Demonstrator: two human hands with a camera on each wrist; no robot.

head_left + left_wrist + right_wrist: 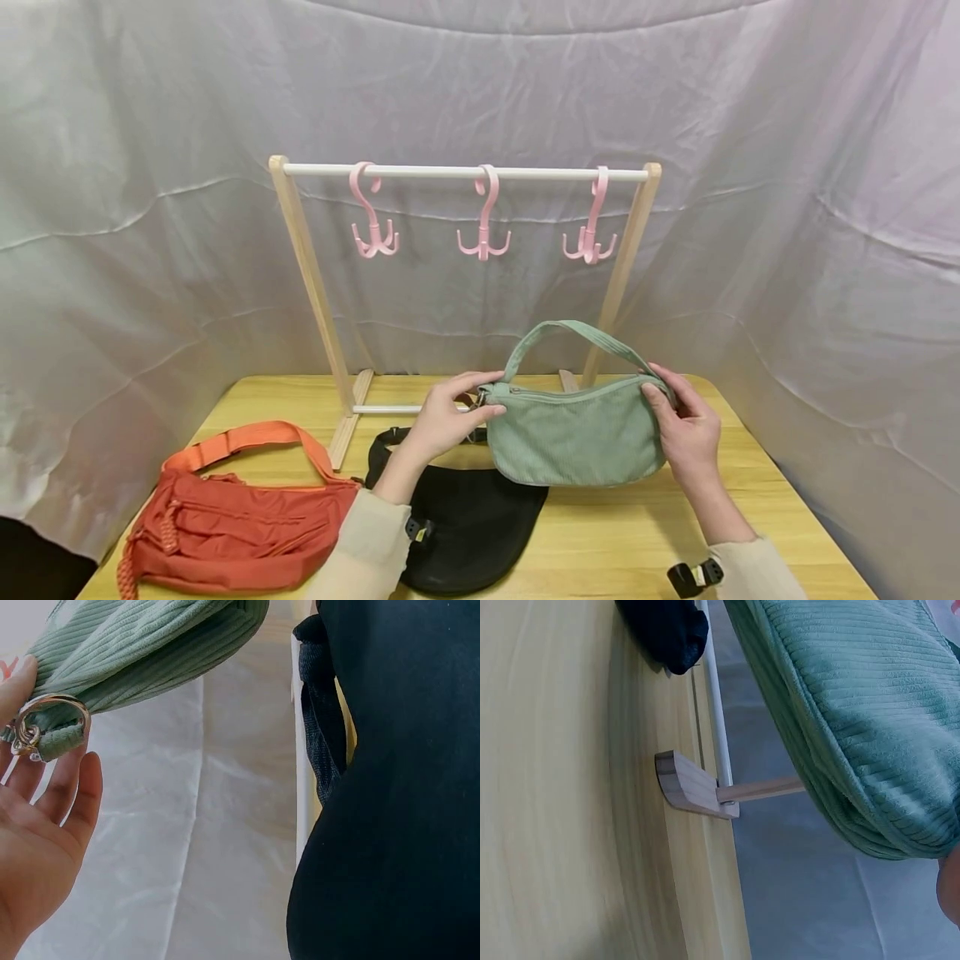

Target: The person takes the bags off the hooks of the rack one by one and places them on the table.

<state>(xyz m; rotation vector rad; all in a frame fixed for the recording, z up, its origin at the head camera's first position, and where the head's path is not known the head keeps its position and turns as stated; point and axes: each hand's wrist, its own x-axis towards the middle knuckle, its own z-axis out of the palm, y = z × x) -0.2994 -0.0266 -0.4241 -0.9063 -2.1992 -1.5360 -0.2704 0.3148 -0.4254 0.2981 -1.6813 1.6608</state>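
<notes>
A green corduroy shoulder bag (576,437) is held up above the table between both hands, its strap arching upward. My left hand (442,417) pinches the bag's left upper corner, beside a metal ring (52,712) seen in the left wrist view. My right hand (686,425) grips the right upper corner, thumb on the front and fingers behind. In the right wrist view the ribbed side of the bag (870,727) fills the upper right, and only a bit of the hand shows. Below and behind my left forearm lies a black bag (472,525).
A wooden rack with a white bar (427,172) stands at the back. Three pink hooks, left (375,237), middle (483,225) and right (592,233), hang from it. A red bag with an orange strap (240,533) lies on the wooden table (750,500) at left.
</notes>
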